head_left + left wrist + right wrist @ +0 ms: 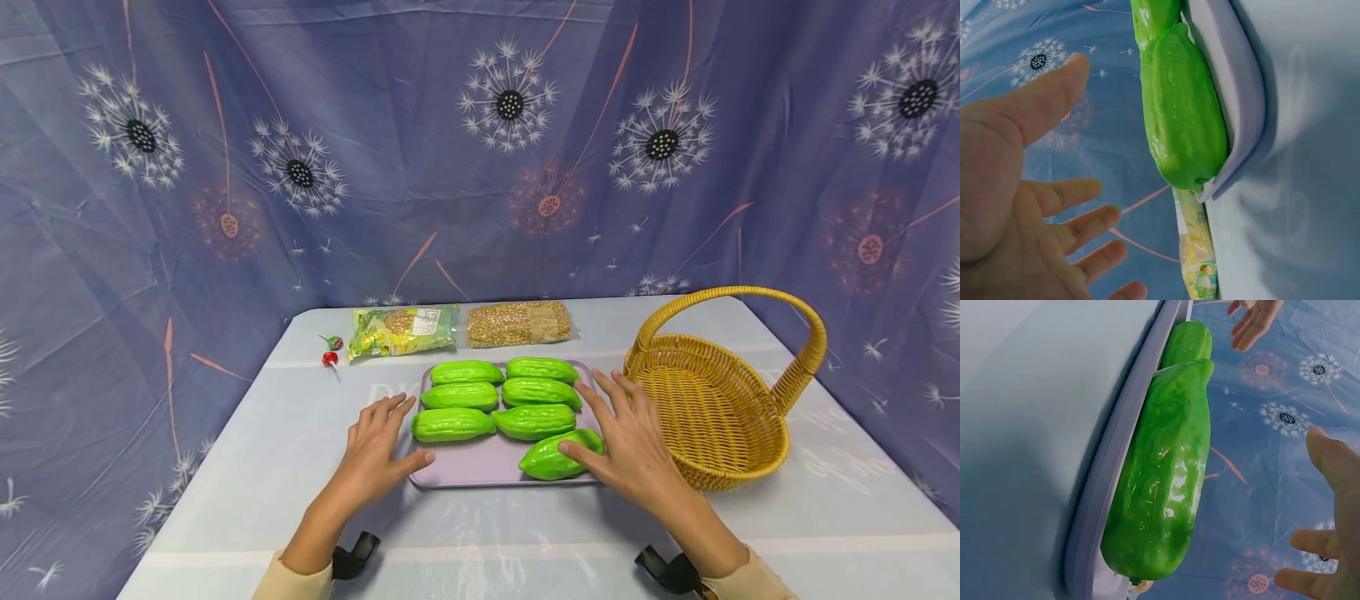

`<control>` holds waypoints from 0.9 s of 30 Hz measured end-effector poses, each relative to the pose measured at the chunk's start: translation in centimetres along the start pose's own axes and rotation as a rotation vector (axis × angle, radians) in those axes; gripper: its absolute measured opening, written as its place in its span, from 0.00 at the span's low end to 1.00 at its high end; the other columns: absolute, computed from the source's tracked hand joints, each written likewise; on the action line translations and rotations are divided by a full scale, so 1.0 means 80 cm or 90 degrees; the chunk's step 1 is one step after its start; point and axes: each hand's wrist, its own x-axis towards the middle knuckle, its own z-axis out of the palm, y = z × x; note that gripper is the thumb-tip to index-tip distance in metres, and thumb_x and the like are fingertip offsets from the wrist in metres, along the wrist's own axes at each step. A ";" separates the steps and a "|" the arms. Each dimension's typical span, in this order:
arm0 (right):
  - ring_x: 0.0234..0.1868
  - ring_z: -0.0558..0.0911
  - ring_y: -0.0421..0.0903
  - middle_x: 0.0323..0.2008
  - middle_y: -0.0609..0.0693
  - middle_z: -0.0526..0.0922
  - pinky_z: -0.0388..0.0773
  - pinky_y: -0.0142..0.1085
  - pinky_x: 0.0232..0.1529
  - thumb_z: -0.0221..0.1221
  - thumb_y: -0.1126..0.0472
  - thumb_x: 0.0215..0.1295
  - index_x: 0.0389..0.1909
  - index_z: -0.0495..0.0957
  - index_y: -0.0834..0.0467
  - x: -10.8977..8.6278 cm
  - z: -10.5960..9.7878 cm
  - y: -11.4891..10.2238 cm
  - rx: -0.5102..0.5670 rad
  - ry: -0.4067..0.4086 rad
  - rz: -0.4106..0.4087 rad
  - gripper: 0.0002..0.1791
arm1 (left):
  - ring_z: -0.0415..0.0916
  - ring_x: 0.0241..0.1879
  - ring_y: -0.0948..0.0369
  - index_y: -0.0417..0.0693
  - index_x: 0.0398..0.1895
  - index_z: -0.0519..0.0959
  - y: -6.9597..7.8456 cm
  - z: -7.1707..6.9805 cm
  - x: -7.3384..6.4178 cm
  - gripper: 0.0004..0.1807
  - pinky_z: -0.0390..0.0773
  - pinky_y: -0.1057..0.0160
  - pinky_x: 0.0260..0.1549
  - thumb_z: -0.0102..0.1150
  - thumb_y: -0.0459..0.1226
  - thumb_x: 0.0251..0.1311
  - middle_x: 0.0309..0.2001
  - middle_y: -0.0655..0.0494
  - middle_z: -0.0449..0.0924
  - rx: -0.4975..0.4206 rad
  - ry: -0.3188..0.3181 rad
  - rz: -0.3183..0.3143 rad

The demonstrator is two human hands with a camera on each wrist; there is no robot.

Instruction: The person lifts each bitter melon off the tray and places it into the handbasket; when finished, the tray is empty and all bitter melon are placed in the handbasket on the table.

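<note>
Several glossy green bitter gourds (453,425) lie in two columns on a pale purple tray (472,467). The front right gourd (551,458) lies tilted, and part of it is hidden by my right thumb. My left hand (375,454) hovers by the tray's left side, fingers spread and holding nothing. In the left wrist view, a gap separates its thumb from the nearest gourd (1182,112). Over the tray's right edge is my right hand (633,437), its fingers spread too. The right wrist view shows it apart from the near gourd (1160,481).
A yellow woven basket (776,442) with a tall handle stands right of the tray. Behind the tray lie a green-yellow packet (375,333) and a clear bag of kernels (498,325). Two small wrapped lollipops, one red (330,358) and one green (334,342), are at back left.
</note>
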 end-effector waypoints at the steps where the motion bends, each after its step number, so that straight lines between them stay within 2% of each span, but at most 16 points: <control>1: 0.65 0.60 0.63 0.65 0.61 0.65 0.54 0.64 0.60 0.61 0.33 0.49 0.65 0.66 0.55 -0.001 0.000 0.000 0.004 0.002 -0.002 0.46 | 0.53 0.66 0.45 0.45 0.69 0.61 -0.001 0.000 0.000 0.45 0.54 0.40 0.58 0.68 0.49 0.48 0.68 0.44 0.60 -0.005 -0.004 -0.002; 7: 0.64 0.61 0.62 0.63 0.61 0.67 0.55 0.63 0.59 0.61 0.33 0.51 0.63 0.68 0.56 -0.004 0.002 0.003 0.030 0.015 -0.023 0.43 | 0.57 0.65 0.47 0.45 0.68 0.62 -0.005 -0.001 0.002 0.44 0.55 0.42 0.59 0.68 0.49 0.49 0.65 0.45 0.65 -0.029 -0.048 -0.028; 12: 0.61 0.63 0.60 0.63 0.60 0.67 0.57 0.61 0.57 0.62 0.36 0.51 0.63 0.68 0.57 -0.006 0.004 0.005 0.058 0.019 -0.042 0.42 | 0.56 0.65 0.46 0.45 0.68 0.62 -0.011 0.001 0.005 0.43 0.54 0.41 0.60 0.68 0.48 0.49 0.65 0.45 0.65 -0.057 -0.080 -0.046; 18: 0.57 0.66 0.54 0.61 0.56 0.69 0.61 0.55 0.54 0.66 0.41 0.49 0.63 0.68 0.56 -0.008 0.007 0.006 0.083 0.007 -0.048 0.41 | 0.55 0.65 0.46 0.44 0.67 0.63 -0.024 0.005 0.010 0.43 0.54 0.40 0.59 0.69 0.46 0.49 0.65 0.45 0.64 -0.091 -0.098 -0.043; 22: 0.57 0.66 0.52 0.61 0.56 0.70 0.63 0.53 0.54 0.68 0.44 0.48 0.64 0.68 0.55 -0.010 0.008 0.005 0.102 -0.012 -0.039 0.42 | 0.55 0.64 0.46 0.43 0.67 0.63 -0.034 0.007 0.013 0.42 0.53 0.39 0.58 0.69 0.46 0.49 0.65 0.44 0.64 -0.114 -0.108 -0.035; 27: 0.57 0.68 0.49 0.61 0.54 0.71 0.64 0.47 0.55 0.68 0.46 0.48 0.64 0.67 0.56 -0.012 0.011 0.007 0.124 -0.023 -0.053 0.41 | 0.53 0.65 0.47 0.46 0.67 0.62 -0.045 0.009 0.016 0.42 0.55 0.38 0.60 0.69 0.45 0.49 0.66 0.46 0.62 -0.150 -0.133 -0.052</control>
